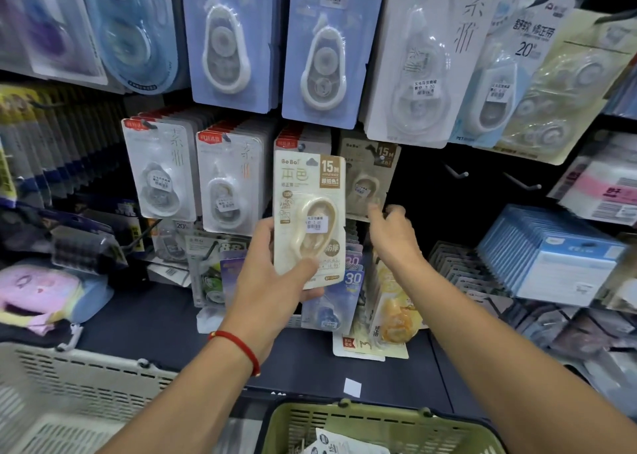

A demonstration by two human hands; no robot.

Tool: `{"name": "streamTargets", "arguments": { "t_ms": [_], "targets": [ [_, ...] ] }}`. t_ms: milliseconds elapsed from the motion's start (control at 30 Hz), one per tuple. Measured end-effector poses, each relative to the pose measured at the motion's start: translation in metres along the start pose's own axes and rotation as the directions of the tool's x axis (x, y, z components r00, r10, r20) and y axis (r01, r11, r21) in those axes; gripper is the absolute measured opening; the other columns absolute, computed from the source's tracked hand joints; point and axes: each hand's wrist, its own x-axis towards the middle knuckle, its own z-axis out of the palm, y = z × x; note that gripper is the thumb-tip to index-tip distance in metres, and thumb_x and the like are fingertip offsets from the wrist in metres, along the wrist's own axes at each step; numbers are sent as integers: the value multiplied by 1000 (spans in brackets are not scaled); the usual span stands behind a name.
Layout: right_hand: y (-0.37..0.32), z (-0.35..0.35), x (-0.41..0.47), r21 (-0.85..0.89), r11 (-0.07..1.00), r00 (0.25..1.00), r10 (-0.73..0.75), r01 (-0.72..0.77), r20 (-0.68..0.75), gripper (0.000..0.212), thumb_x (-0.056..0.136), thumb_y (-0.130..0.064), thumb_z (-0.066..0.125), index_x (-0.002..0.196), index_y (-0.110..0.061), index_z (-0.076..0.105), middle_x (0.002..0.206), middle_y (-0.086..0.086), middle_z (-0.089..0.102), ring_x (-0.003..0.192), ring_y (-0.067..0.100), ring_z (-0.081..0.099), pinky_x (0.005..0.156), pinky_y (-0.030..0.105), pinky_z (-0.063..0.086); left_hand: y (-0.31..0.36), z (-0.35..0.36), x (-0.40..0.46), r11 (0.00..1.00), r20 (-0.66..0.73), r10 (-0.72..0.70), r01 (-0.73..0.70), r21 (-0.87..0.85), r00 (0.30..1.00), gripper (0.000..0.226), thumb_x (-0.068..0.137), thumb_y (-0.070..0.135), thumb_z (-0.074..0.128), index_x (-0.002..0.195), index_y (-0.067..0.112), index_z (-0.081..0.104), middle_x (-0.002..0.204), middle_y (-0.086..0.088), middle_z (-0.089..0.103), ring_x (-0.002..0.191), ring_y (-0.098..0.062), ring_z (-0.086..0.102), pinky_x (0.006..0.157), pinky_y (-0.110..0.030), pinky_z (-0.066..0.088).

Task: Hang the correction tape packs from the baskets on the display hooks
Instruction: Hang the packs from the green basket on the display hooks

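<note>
The left hand's (272,267) fingers (306,269) curl round the lower edge of a cream pack (309,212), thumb across its front, holding it upright just in front of the display. The right hand (391,233) is blurred, its fingers loosely spread and holding nothing, reaching toward a matching pack (367,178) that hangs on a hook (381,157) just right of the held one.

The likely step is threading the held pack onto that hook. The grip sits low, so the top of the card could swing and miss the hook tip; I cannot tell how well the hanging hole lines up. The right hand could also knock the hung pack off if it pushes too hard.

Farther right, two bare hooks (456,171) stick out of the dark panel. Blue packs (319,43) hang in the row above, white packs (162,171) to the left. Near the person, a green basket (344,415) holds another pack, and a grey basket (69,395) stands at near left, both below a dark shelf (155,322) with stock piled along it.
</note>
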Motion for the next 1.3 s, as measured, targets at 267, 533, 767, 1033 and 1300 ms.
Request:
{"name": "streamTargets", "arguments": {
  "t_ms": [267,533,767,1033,1300],
  "targets": [
    [-2,-35,-94,411,857,881,-422,312,211,26,98,-57,61,115,-38,64,112,-11,74,103,9,72,83,29,60,0,8,-3,1000,142,-11,10,10,990,51,96,4,73,133,33,56,116,-3,79,102,-24,78,75,-47,67],
    [-1,-44,-99,535,812,961,-276,232,3,19,102,-32,67,118,-27,58,110,0,77,99,15,77,76,33,62,4,22,-8,998,130,-57,57,4,990,64,94,-5,72,143,32,55,110,-16,75,93,-28,78,78,-38,66],
    [-4,-52,-87,542,818,977,-213,192,-24,35,91,-53,70,116,-31,63,113,-2,78,103,19,77,93,54,61,6,22,-7,997,157,-43,52,-55,987,72,87,-16,72,143,26,57,117,-16,74,95,-29,77,91,-44,64],
    [-3,-33,-58,272,931,970,-228,244,-89,38,96,-60,61,123,-34,57,104,-8,73,101,18,71,91,55,58,-3,17,2,906,90,70,-101,412,993,57,91,0,68,130,41,60,128,21,65,113,1,64,96,-23,56],
    [10,-15,-38,-418,771,812,-571,480,-122,60,106,-31,52,159,-11,34,158,18,35,139,38,43,109,48,41,-15,5,29,596,154,162,-222,772,975,74,91,8,69,157,30,44,174,14,14,159,-6,11,119,-17,11]
  ]
}}
